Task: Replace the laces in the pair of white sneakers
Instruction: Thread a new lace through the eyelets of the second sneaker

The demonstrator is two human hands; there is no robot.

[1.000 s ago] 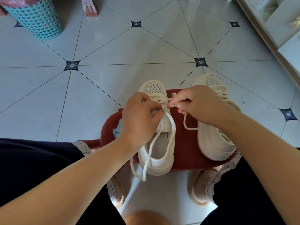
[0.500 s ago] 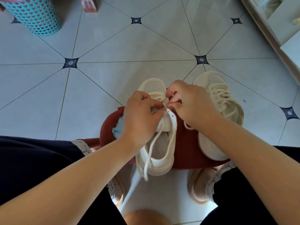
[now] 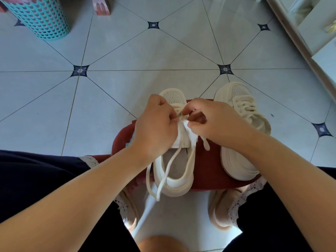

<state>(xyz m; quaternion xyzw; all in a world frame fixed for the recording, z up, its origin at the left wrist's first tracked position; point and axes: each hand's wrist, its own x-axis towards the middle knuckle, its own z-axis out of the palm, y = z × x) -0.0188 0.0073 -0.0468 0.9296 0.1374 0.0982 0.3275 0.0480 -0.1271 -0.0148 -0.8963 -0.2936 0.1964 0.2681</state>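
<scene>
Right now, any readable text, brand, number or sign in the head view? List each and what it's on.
Insole of the sneaker being laced: faint printed mark, too blurred to read.
Other sneaker, lace, red stool, teal basket: no text visible.
</scene>
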